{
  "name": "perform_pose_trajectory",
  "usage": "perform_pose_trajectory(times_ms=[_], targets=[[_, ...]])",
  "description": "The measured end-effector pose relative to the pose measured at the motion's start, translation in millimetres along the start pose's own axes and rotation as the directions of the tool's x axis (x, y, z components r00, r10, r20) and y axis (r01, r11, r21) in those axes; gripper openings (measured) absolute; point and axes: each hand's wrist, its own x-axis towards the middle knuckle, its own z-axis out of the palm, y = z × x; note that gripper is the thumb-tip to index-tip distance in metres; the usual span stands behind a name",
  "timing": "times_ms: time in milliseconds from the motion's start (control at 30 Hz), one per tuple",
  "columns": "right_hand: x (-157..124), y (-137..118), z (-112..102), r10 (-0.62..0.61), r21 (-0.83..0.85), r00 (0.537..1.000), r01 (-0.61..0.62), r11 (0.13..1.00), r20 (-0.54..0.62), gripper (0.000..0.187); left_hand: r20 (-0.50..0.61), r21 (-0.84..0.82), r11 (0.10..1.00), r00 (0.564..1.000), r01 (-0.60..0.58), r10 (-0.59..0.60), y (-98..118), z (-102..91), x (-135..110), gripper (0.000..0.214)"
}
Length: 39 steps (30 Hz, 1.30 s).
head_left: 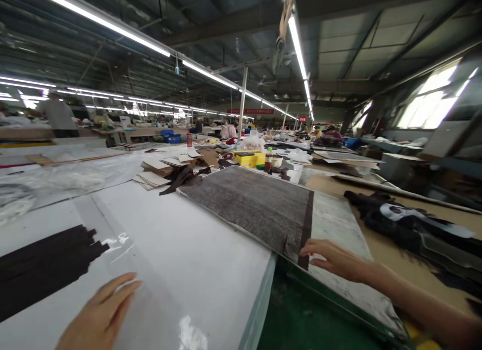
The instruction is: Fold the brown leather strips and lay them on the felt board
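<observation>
My left hand [103, 310] hovers at or just above the white tabletop [181, 249], fingers stretched out, holding nothing. To its left lies a stack of dark strips [48, 259] with uneven ends. My right hand [329, 257] is at the near end of a dark brown strip [308, 217], its fingertips over or on the strip and the thumb apart. That strip runs along the right edge of a mottled grey-brown sheet [248, 199], which lies on a pale board [335, 219]. Whether the right fingertips press on the strip I cannot tell.
Cardboard pieces [152, 179] and dark scraps [184, 177] lie beyond the white tabletop, near a yellow box [249, 159] and a bottle [268, 159]. Black material [410, 214] covers part of the brown board at right. A green surface [301, 310] sits lower in front. People work farther back.
</observation>
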Motion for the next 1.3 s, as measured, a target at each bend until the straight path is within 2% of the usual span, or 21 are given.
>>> perform_pose_trajectory(times_ms=[100, 167, 233, 300, 400, 533, 633, 800, 1033, 1167, 1300], targets=[[-13.7, -9.5, 12.5, -0.022, 0.014, 1.0, 0.022, 1.0, 0.003, 0.03, 0.15, -0.132, 0.974, 0.967, -0.186, 0.205, 89.2, 30.1, 27.3, 0.028], [-13.6, -14.4, 17.2, -0.043, 0.002, 0.999, 0.043, 0.999, -0.016, 0.029, 0.244, -0.268, 0.924, 0.909, -0.273, 0.339, 156.2, 45.7, 42.6, 0.036], [-11.3, -14.4, 20.0, -0.066, -0.017, 0.996, 0.065, 0.998, -0.055, 0.026, 0.304, -0.384, 0.876, 0.856, -0.291, 0.418, 214.6, 60.8, 55.7, 0.044], [-9.3, -10.1, 22.2, -0.085, -0.032, 0.992, 0.083, 0.996, -0.093, 0.025, 0.334, -0.466, 0.839, 0.823, -0.28, 0.46, 257.9, 78.2, 66.9, 0.051], [-8.3, -0.5, 26.1, -0.107, -0.031, 0.987, 0.104, 0.994, -0.118, 0.023, 0.344, -0.523, 0.807, 0.8, -0.273, 0.493, 296.4, 109.9, 79.8, 0.058], [-9.2, 10.2, 31.7, -0.165, -0.025, 0.977, 0.163, 0.986, -0.134, 0.022, 0.371, -0.501, 0.828, 0.802, -0.252, 0.469, 315.6, 148.4, 87.6, 0.062], [-8.4, 16.9, 35.4, -0.202, -0.03, 0.968, 0.2, 0.979, -0.146, 0.02, 0.394, -0.473, 0.846, 0.8, -0.245, 0.452, 316.8, 161.5, 87.8, 0.062], [-0.7, 25.9, 38.9, -0.265, -0.074, 0.95, 0.256, 0.964, -0.166, 0.024, 0.412, -0.436, 0.856, 0.784, -0.279, 0.465, 314.5, 163.3, 83.1, 0.066], [2.7, 36.3, 42.1, -0.34, -0.153, 0.923, 0.316, 0.937, -0.18, 0.033, 0.418, -0.389, 0.88, 0.799, -0.273, 0.433, 314.8, 169.9, 76.2, 0.073], [-9.5, 42.6, 45.5, -0.284, -0.142, 0.925, 0.255, 0.957, -0.252, 0.03, 0.403, -0.381, 0.879, 0.804, -0.288, 0.438, 316.1, 167.6, 74.1, 0.067], [-22.7, 42.4, 52.5, -0.18, -0.09, 0.919, 0.158, 0.983, -0.352, 0.028, 0.384, -0.372, 0.877, 0.811, -0.303, 0.443, 318.2, 165.4, 70.4, 0.049]])
